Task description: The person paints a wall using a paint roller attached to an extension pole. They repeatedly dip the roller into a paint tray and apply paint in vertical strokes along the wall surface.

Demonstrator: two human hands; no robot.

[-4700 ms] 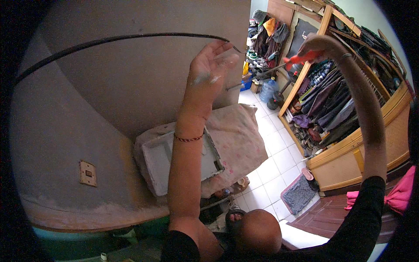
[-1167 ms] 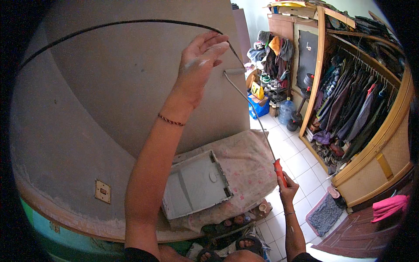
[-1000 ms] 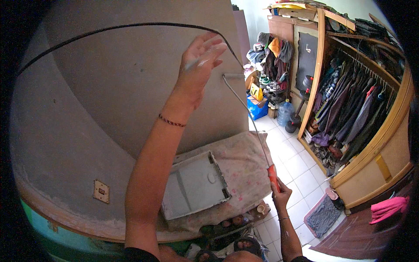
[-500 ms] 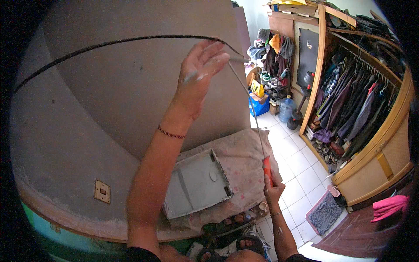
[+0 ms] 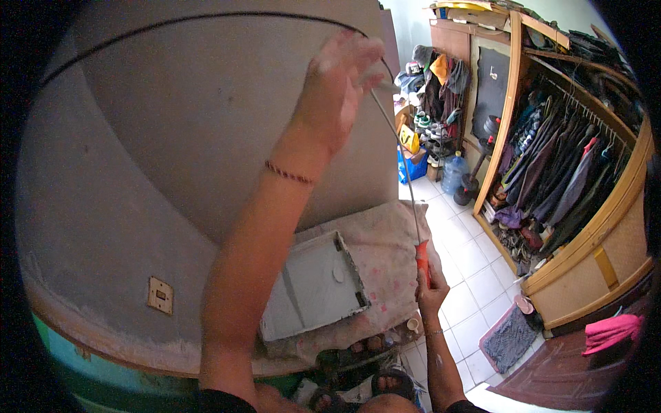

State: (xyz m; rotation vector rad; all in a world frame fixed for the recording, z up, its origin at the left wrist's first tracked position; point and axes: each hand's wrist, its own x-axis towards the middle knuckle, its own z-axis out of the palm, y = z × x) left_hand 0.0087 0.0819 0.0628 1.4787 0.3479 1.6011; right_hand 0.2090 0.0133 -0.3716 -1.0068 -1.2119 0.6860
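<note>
My right hand is closed round the red handle of what looks like a paint roller. A thin metal rod runs up from the handle towards my raised left hand. Beside those fingers a greyish cylindrical end shows in part, the rest hidden behind the hand. A black cable arches across the grey wall and meets the left fingertips. Those fingers are blurred, so their grip on the cable is unclear. Below lies a shallow rectangular tray with pale grey paint.
A stained cloth lies under the tray, with a small cup at its near edge. A wall switch sits at left. To the right are an open wooden wardrobe, hanging clothes, a water jug and a grey mat.
My left hand has moved up and slightly right, and the black cable has risen with it. The right hand keeps its grip on the red handle, nearly in place.
</note>
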